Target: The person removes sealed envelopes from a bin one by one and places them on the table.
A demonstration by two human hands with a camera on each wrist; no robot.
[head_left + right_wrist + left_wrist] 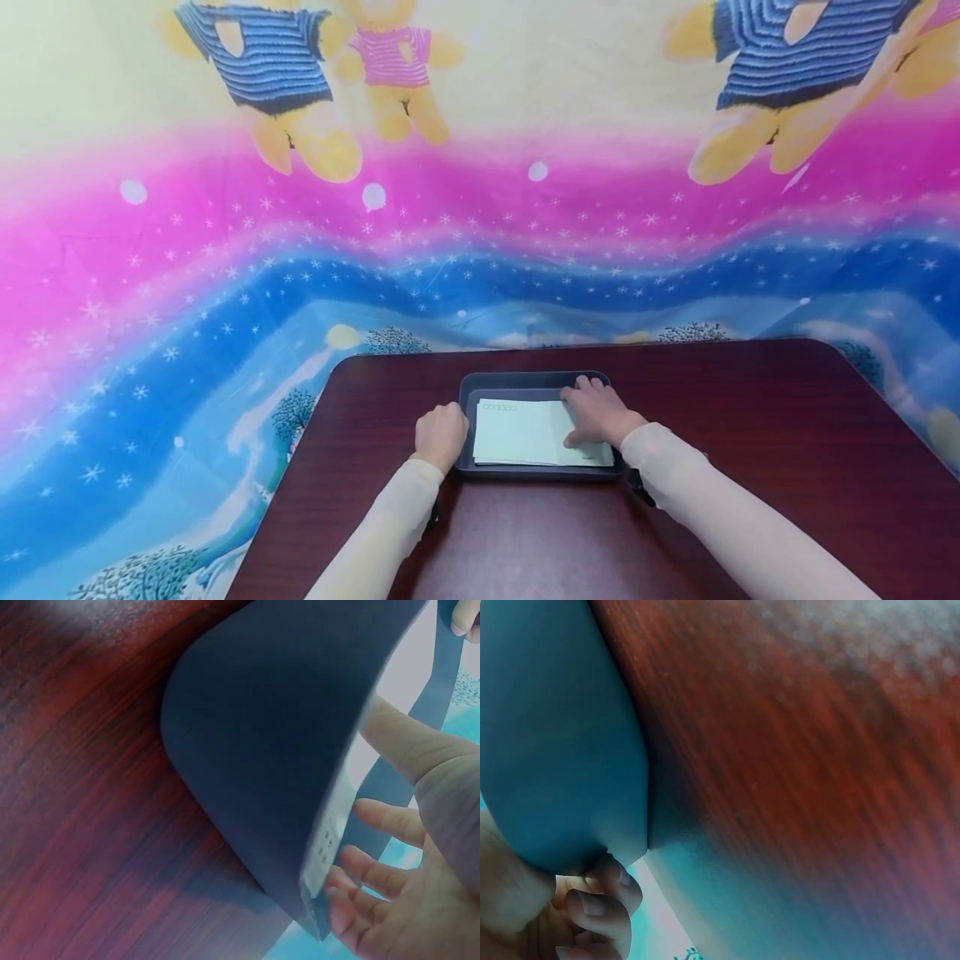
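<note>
A dark grey tray (525,473) holds a small stack of pale envelopes (517,433), the top one printed with a row of little squares at its upper left corner. At the tray's left end my left hand (440,435) grips the rim, its fingers curled (600,911) beside the tray wall (562,735). Over the right end of the stack lies my right hand (596,412), fingers spread. Its thumb (409,742) reaches across the top envelope, while the fingertips are close to the edge of the stack by the tray's far right corner.
The tray stands on a dark red-brown wooden table (720,417) with rounded corners, near its far edge. Behind hangs a colourful cloth (480,200) with bears, snowflakes and pink and blue bands.
</note>
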